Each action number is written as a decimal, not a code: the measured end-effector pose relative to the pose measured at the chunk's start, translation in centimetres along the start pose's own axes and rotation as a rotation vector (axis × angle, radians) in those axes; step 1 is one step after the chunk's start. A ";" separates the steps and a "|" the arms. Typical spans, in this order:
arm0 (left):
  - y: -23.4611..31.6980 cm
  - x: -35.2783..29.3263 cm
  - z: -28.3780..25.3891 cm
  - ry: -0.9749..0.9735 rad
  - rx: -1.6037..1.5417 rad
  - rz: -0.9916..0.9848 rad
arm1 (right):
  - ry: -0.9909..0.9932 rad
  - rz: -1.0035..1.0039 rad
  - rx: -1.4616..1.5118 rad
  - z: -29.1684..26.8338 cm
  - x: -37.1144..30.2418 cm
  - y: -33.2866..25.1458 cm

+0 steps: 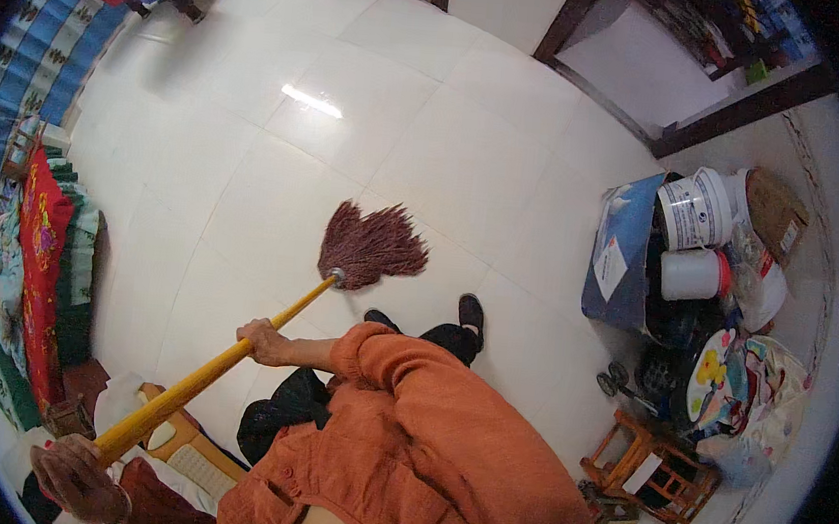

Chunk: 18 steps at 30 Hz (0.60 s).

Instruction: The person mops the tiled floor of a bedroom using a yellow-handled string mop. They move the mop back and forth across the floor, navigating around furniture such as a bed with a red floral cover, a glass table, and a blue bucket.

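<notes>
A mop with dark red-brown strands (371, 245) and a long yellow handle (177, 396) slants across the view. Its head rests on the pale tiled floor (199, 186), ahead of my feet, with the strands fanned to both sides. My right hand (267, 342) is wrapped round the middle of the handle. Near the handle's top end, at the lower left, my left hand (77, 476) is closed on it, a bracelet at the wrist. Orange sleeves cover my arms.
To the right, a blue box (622, 253) holds white buckets (695, 210); a wooden stool (655, 468) stands nearer. A red cloth (40, 262) drapes furniture at the left, by a blue curtain (24, 93). Dark-framed doorways (604, 40) are at the far side. My dark shoe (472, 310) shows.
</notes>
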<state>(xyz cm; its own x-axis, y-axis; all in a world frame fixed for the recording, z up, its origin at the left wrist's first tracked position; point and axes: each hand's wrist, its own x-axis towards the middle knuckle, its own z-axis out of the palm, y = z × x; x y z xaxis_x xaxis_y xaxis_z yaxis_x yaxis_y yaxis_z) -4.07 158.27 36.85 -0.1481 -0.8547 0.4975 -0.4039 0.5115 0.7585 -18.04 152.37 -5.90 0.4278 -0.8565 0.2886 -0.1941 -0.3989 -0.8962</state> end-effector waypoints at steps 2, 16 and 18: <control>1.3 -1.1 2.8 0.202 -0.056 -0.112 | -0.194 -0.058 0.015 0.2 0.1 0.2; 8.2 -1.8 28.6 0.074 0.029 0.158 | -0.766 -0.132 -0.138 -18.9 -2.0 8.4; 9.2 -1.8 32.1 0.161 0.173 0.171 | -0.728 -0.118 -0.174 -21.7 -2.9 9.5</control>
<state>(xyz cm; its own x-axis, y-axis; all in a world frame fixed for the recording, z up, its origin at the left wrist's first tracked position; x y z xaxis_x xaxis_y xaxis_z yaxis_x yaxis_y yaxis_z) -36.52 161.71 29.40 -0.0878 -0.7254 0.6827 -0.5353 0.6123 0.5819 -40.27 144.01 -7.95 0.9176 -0.3965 0.0297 -0.2215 -0.5720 -0.7898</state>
